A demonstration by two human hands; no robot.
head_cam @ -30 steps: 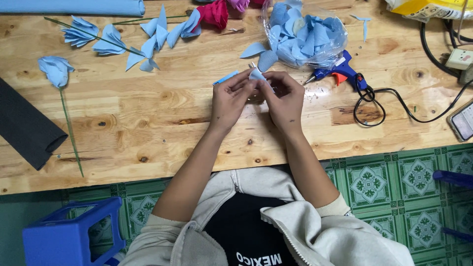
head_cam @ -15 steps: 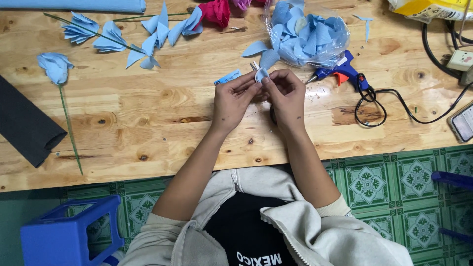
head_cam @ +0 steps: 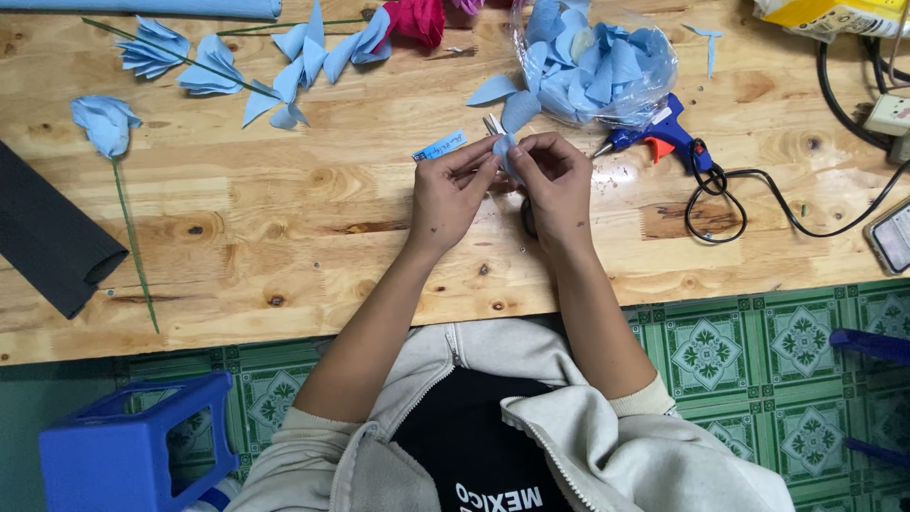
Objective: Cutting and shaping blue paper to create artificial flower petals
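A wooden bench above green patterned floor tiles. Near its middle, the left hand and right hand each keep a pinching grip on one small blue paper petal. Finished blue paper flowers lie at the far left corner; a clear bag of loose petals and a blue glue gun sit just beyond the hands, so many petals remain unused.

The left hand and right hand are covering most of a small blue paper piece; the frame's right edge is cutting off a dark flat device.
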